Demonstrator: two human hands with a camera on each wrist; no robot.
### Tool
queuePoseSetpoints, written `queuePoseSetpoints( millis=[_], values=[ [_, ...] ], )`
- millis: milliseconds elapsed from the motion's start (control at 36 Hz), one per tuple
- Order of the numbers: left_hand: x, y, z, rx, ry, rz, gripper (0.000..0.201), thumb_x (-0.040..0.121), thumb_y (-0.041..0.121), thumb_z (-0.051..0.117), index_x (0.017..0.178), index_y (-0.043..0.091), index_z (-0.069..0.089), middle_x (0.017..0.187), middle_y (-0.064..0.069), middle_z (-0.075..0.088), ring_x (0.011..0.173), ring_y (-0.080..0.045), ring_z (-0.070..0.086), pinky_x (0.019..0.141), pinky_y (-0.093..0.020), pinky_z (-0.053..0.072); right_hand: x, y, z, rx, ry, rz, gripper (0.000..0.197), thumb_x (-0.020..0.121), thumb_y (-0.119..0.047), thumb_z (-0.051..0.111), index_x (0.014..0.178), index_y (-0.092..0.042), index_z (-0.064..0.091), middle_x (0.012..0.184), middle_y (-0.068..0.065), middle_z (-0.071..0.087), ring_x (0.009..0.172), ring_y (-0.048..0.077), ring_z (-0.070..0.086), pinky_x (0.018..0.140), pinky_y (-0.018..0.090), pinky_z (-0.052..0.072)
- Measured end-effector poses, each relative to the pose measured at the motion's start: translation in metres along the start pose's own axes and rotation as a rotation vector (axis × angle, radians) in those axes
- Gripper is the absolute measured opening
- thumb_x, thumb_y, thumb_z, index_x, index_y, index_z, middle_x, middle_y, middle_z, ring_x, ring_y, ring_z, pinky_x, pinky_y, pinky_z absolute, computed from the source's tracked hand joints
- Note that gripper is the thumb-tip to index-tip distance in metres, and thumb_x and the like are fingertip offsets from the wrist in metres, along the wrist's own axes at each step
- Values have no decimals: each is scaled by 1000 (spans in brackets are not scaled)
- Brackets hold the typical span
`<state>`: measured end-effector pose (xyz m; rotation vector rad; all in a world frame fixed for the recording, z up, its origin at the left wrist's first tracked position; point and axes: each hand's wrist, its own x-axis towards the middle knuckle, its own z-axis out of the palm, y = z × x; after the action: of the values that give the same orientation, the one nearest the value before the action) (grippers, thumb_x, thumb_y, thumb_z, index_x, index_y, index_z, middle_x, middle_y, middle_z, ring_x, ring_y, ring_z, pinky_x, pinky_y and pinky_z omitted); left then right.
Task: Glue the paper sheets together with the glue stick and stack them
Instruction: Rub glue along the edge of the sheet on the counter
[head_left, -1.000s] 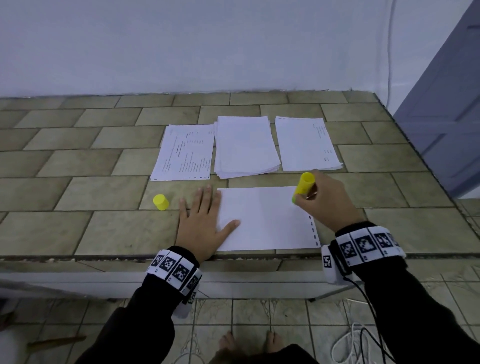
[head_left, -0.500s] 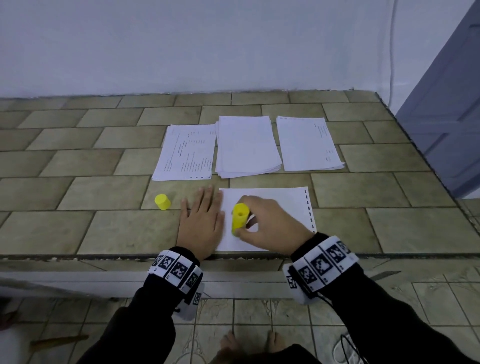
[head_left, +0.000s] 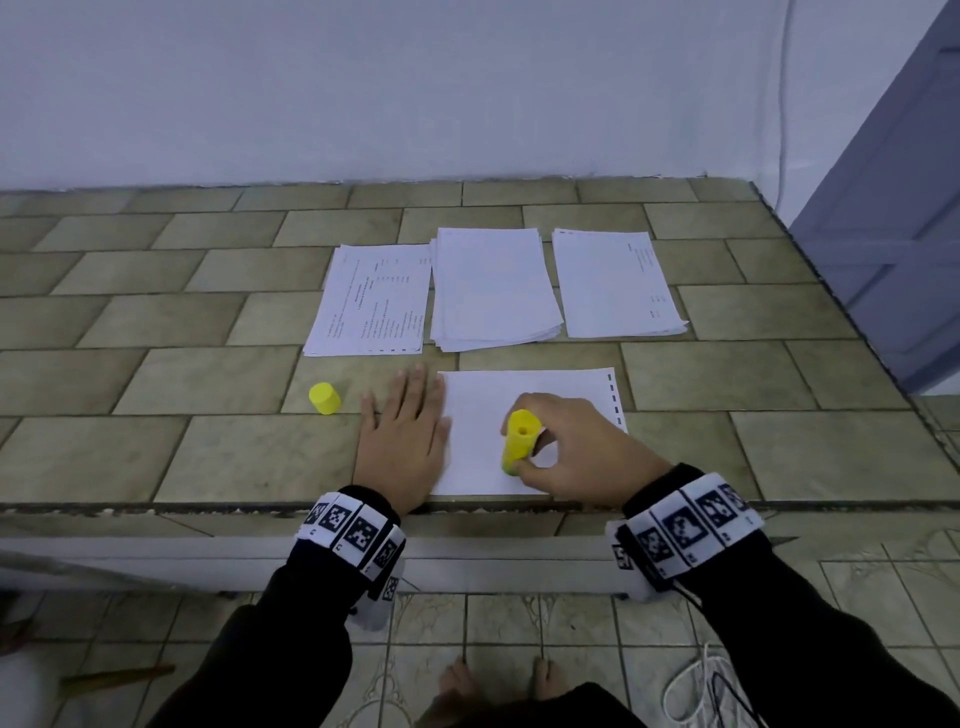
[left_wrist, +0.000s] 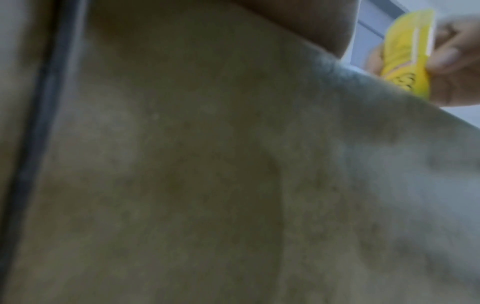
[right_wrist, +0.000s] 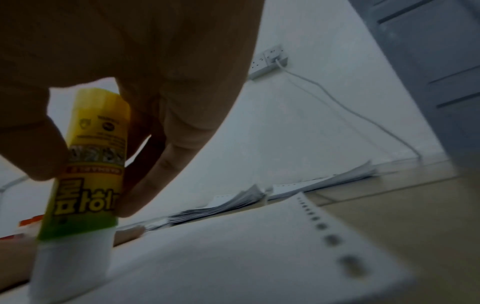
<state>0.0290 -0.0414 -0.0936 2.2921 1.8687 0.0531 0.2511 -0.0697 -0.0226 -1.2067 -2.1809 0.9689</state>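
Head view: the glue stick (head_left: 519, 441) was gripped upright in the right hand (head_left: 576, 457), tip pressed on the paper sheet (head_left: 483, 410), pinned at its left edge by the flat left hand (head_left: 402, 441).

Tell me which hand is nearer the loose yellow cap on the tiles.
Left. The left hand lies flat just right of the yellow cap; the right hand is farther right, over the paper.

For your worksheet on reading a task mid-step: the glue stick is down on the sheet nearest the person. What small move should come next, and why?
Probably drag the glue stick across the near sheet toward its perforated edge. The right hand grips it tip-down near the sheet's left part, the left hand lies flat at the sheet's left edge, and most of the sheet lies uncovered to the right.
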Motion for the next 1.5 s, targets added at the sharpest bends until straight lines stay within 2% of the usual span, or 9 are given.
queuePoseSetpoints(
  millis=[278,500,556,694,778,944,1167,1333,1500],
  values=[
    [-2,4,-2,-6,10,-19,83,81,52,-17,157,23,-3,166,2,-3,152,-17,-6,121,-52,-2,-44,25,-43,-35,122,-8,7,73,-25,65,80,-23,64,87,-9,66,77,13,65,67,32,54],
    [-2,3,-2,2,4,-12,84,81,54,-17,158,27,3,166,3,-6,152,-16,-8,121,-51,-2,-58,39,-54,-87,211,86,16,66,-16,70,74,-28,62,82,-9,67,70,12,63,65,39,53],
    [-2,3,-2,0,2,-12,83,82,55,-17,158,28,3,166,3,-6,152,-16,-9,121,-51,-3,-55,39,-53,-61,216,74,18,70,-8,75,74,-21,64,84,-10,66,69,12,63,65,37,54],
    [-2,2,-1,-8,3,-12,82,83,56,-16,158,29,3,165,2,-6,152,-16,-9,121,-51,-5,-33,22,-38,0,179,37,34,77,-16,78,106,-18,61,93,-12,65,71,7,66,67,18,52],
    [-2,3,-2,-18,9,-10,81,83,55,-16,158,30,3,165,3,-6,152,-15,-10,120,-50,-6,-11,9,-19,49,105,22,32,79,-18,77,107,-16,62,98,-3,67,76,5,66,70,16,53],
    [-2,0,-1,-18,12,-1,76,87,52,-12,158,30,4,166,2,-4,152,-17,-8,120,-49,-4,24,-13,17,78,-35,-72,18,79,-11,75,93,-9,63,95,3,67,85,12,65,78,27,57],
    [-1,-8,5,19,-9,31,64,104,49,27,157,28,-4,165,-2,-9,152,-21,-12,119,-53,-5,39,-20,26,-20,-133,-120,16,82,-13,71,93,-15,60,94,0,63,84,17,62,78,38,55],
    [-2,-1,-3,-9,-18,18,84,83,51,-15,159,25,8,166,1,-5,152,-19,-7,120,-51,-3,62,-13,14,-110,-112,-84,20,81,-14,71,96,-6,60,102,10,66,85,19,63,79,39,53],
    [-2,1,-2,-29,14,13,80,84,49,-16,158,25,5,166,-1,0,153,-20,-4,121,-53,0,92,-1,0,-127,-56,-3,19,79,-12,73,91,-11,58,93,6,68,86,20,65,80,41,54]
  ],
)
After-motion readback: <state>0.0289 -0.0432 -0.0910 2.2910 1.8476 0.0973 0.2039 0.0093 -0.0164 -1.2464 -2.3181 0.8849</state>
